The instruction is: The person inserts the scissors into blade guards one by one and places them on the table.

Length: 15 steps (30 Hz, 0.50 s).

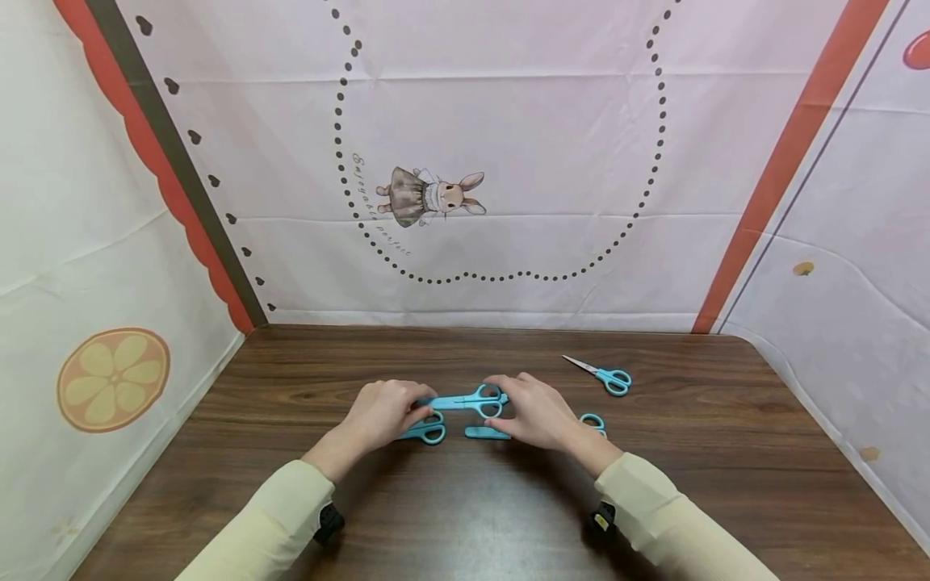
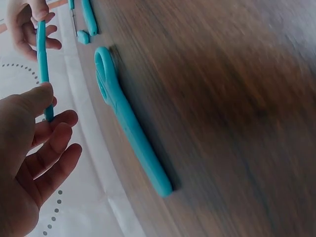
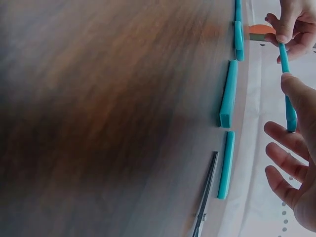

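Between my two hands, a pair of teal scissors with its blades in a teal sheath is held up over the table. My left hand pinches the sheath end with thumb and finger. My right hand grips the finger loops at the other end. Below the left hand, another sheathed pair of scissors lies on the wood. A loose teal sheath lies under the right hand. Scissors with a bare blade lie near a second teal strip; the right hand partly hides them in the head view.
Uncovered scissors with teal handles lie farther back on the right of the brown wooden table. A printed cloth hangs along the back and both sides.
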Motion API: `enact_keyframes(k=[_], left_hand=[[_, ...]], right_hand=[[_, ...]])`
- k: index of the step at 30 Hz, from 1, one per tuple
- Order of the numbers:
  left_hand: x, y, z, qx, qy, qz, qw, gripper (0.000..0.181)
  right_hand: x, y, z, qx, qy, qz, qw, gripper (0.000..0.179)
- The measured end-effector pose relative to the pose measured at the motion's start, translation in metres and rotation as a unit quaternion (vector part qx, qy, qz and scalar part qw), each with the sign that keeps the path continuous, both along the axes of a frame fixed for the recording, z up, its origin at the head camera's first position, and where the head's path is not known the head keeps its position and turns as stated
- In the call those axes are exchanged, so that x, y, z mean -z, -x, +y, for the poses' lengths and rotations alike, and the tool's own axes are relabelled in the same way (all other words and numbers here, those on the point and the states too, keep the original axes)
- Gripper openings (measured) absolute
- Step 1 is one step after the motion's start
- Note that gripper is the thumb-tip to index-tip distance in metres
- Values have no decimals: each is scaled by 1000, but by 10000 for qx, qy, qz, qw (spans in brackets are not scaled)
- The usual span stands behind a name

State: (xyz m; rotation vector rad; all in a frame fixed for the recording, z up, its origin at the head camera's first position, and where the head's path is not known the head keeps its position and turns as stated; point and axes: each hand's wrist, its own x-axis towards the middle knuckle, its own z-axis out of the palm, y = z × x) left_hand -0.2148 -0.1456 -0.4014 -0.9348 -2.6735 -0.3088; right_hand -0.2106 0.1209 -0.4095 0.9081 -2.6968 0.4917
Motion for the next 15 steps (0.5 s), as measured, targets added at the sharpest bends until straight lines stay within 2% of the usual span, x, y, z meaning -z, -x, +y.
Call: enact_keyframes(k=[15], left_hand=[[-6,4,-12,-178,106,11,9998,18]], right_hand=[[-6,7,-14,-151,-122,-46,9998,56]])
